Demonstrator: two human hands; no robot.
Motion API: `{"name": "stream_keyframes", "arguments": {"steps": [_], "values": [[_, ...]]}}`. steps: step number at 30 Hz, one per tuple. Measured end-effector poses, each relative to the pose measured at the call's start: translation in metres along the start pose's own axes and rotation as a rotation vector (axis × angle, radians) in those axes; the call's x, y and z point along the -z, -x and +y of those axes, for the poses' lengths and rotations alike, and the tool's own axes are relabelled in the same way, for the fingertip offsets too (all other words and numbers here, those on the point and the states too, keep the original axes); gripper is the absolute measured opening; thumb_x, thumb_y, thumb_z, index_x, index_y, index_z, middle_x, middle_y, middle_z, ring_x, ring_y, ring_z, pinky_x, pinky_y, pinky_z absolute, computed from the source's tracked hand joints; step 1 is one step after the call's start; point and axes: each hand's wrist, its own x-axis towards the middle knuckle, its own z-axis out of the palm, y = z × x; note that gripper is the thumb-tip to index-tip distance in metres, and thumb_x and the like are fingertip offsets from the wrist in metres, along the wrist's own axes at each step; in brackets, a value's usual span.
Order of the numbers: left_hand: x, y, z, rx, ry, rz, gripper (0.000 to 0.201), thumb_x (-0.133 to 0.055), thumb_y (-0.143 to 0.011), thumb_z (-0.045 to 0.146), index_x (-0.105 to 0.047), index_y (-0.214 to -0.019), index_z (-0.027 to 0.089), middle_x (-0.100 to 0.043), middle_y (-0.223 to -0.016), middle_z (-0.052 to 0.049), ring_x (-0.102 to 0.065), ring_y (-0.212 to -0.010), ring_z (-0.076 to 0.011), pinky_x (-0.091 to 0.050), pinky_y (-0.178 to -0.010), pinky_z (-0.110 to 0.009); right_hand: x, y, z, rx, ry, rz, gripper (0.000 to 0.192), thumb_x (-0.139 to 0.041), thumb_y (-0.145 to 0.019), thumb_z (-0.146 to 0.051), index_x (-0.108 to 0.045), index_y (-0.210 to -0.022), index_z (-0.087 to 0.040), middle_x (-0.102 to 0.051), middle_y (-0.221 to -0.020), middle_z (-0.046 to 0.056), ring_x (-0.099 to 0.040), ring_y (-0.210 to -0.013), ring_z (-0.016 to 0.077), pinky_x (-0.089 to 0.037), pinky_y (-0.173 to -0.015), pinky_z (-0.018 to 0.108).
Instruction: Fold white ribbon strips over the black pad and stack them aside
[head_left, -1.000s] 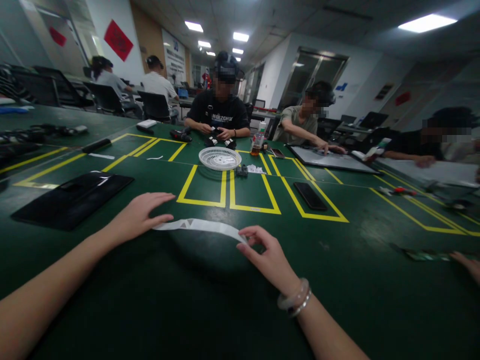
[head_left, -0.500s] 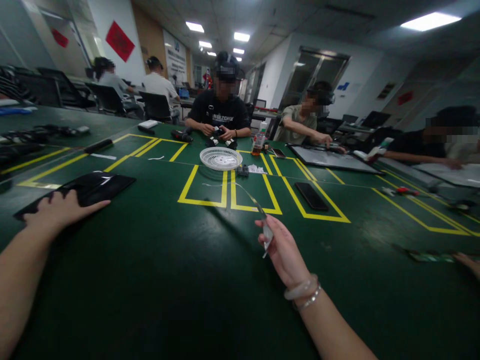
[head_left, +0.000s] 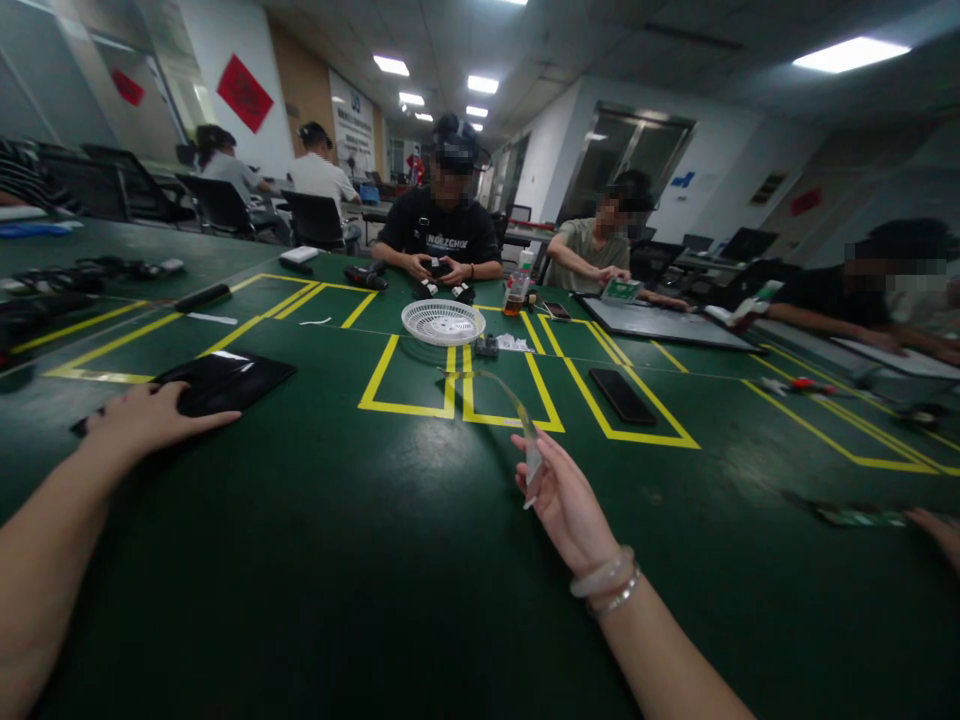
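Right hand [head_left: 564, 497] raised just above the green bench [head_left: 360, 560], fingers pinched on the near end of a thin, clear, curling plastic strip [head_left: 517, 412]; the strip arcs up and away from the fingers toward the yellow-taped squares [head_left: 457, 385], clear of the bench surface. Pale bangle and thin silver bracelet [head_left: 606, 582] on that wrist. Left hand [head_left: 154, 418] far off to the left, palm down and fingers spread flat, resting on the near edge of a flat black rectangular tablet-like panel [head_left: 225, 380]; gripping nothing, just pressed on it. The two hands well apart.

Farther out: a flat black phone [head_left: 621, 394] lying inside a yellow-taped rectangle, to the right of the strip. Beyond the squares, a round white plastic mesh basket [head_left: 442, 321], with a small dark part [head_left: 485, 346] just beside it. Behind the basket, a person in a black T-shirt [head_left: 442, 235] seated across the bench, both hands on a small dark object. To the right, a person in an olive shirt [head_left: 592, 250] leaning over a large flat grey panel [head_left: 660, 322]. A bottle of amber drink [head_left: 516, 290] between those two. At the far right edge, another person's fingers [head_left: 937, 528] on a green strip-like piece [head_left: 855, 515].
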Motion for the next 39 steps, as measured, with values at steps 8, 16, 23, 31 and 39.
{"name": "stream_keyframes", "arguments": {"steps": [8, 16, 23, 31, 39], "values": [[-0.017, 0.005, 0.133, -0.014, -0.200, 0.003, 0.116, -0.060, -0.059, 0.089, -0.057, -0.133, 0.000, -0.045, -0.138, -0.027, -0.048, -0.120, -0.0451, -0.039, -0.099, -0.051, -0.003, 0.000, 0.001, 0.016, 0.059, 0.029, 0.053, -0.081, -0.074, -0.038, -0.062, -0.122, -0.025, -0.072, -0.115, 0.003, -0.067, -0.073, 0.0112, -0.057, -0.066, 0.023], [-0.043, 0.041, 0.221, -0.453, -0.147, -0.108, 0.092, -0.076, -0.067, 0.073, -0.055, -0.138, 0.018, -0.037, -0.148, -0.013, -0.039, -0.131, -0.0387, -0.039, -0.108, -0.049, -0.001, -0.001, 0.003, 0.094, 0.156, 0.009, 0.059, -0.081, -0.073, -0.045, -0.061, -0.126, -0.027, -0.069, -0.123, 0.003, -0.066, -0.081, 0.0130, -0.055, -0.073, 0.026], [-0.053, 0.059, 0.258, -0.765, -0.052, -0.176, 0.098, -0.088, -0.061, 0.061, -0.051, -0.142, 0.020, -0.032, -0.152, -0.013, -0.033, -0.135, -0.0400, -0.021, -0.118, -0.056, -0.003, 0.004, 0.005, 0.287, 0.452, -0.153, 0.047, -0.069, -0.084, -0.045, -0.061, -0.128, -0.030, -0.065, -0.130, 0.005, -0.065, -0.105, 0.0215, -0.051, -0.095, 0.040], [-0.059, 0.063, 0.265, -0.868, -0.135, 0.113, 0.090, -0.095, -0.060, 0.044, -0.054, -0.137, 0.022, -0.047, -0.137, -0.013, -0.047, -0.121, -0.0374, -0.042, -0.102, -0.051, -0.001, 0.011, 0.009, 0.528, 1.071, -0.454, 0.037, -0.054, -0.094, -0.035, -0.059, -0.130, -0.027, -0.063, -0.130, 0.007, -0.058, -0.116, 0.0250, -0.043, -0.101, 0.048], [-0.065, 0.063, 0.261, -1.012, -0.101, 0.239, 0.063, -0.090, -0.072, 0.045, -0.060, -0.120, 0.017, -0.057, -0.123, -0.013, -0.055, -0.110, -0.0334, -0.046, -0.096, -0.046, -0.006, 0.020, -0.002, 0.654, 1.450, -0.741, 0.041, -0.052, -0.085, -0.013, -0.061, -0.123, -0.026, -0.067, -0.124, 0.005, -0.060, -0.110, 0.0216, -0.034, -0.099, 0.044]]}}
